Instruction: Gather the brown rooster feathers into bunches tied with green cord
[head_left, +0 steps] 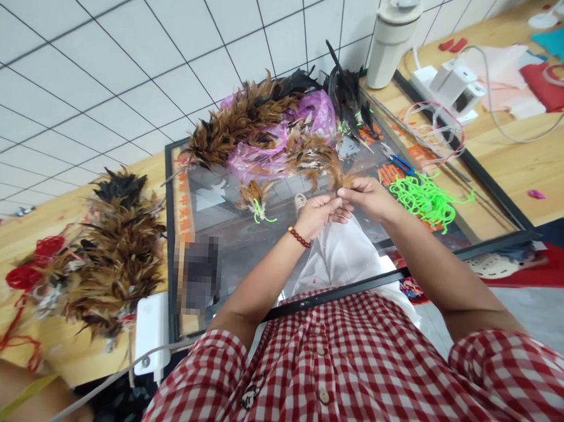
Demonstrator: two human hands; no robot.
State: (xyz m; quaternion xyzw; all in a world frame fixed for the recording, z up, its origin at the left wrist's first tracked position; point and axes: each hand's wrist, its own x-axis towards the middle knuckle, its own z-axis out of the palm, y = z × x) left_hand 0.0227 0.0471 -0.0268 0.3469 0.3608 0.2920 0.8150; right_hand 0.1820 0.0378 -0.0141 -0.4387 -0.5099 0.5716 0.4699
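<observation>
Both hands meet over the glass-topped frame [243, 228], fingertips close together. My right hand [366, 197] pinches a small tuft of brown feathers [342, 176] that points away from me. My left hand [317, 214], with a beaded bracelet at the wrist, has its fingers closed at the tuft's near end. Just beyond lies a loose pile of brown feathers [309, 150] on a purple plastic bag [257, 155]. A small feather bunch [254, 196] tied with green cord sits left of my hands. To the right is a heap of bright green cord [426, 197].
Blue-handled scissors [399, 162] lie beyond the green cord. Dark feathers [344, 90] and a white tumbler [392, 42] stand near the tiled wall. A power strip [442, 93] with cables is at right. Feather bundles [121, 252], red cord [24, 275] and another person's arm [8, 379] are at left.
</observation>
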